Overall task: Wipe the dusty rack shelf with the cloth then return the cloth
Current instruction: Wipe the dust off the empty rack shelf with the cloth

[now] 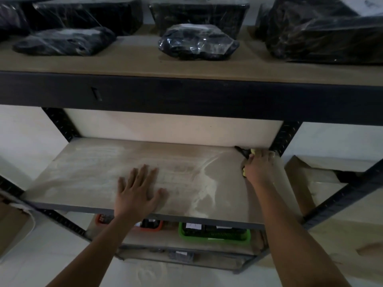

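Observation:
The dusty wooden rack shelf (87, 168) runs across the middle of the view, with pale dust smears over its centre and right. My left hand (137, 191) lies flat on the shelf near its front edge, fingers spread and straight. My right hand (259, 166) is at the shelf's back right corner and presses a yellow cloth (244, 172) onto the board. Only small bits of the cloth show, at the hand's left side and by the fingertips. A thin black object (241, 151) lies at the corner just left of that hand.
The shelf above (132, 59) carries several black plastic-wrapped bundles. Black perforated uprights (60, 125) frame the rack. Below, a green basket (213, 238) and an orange one (151, 227) stand on a lower shelf. Cardboard boxes (315, 183) sit to the right.

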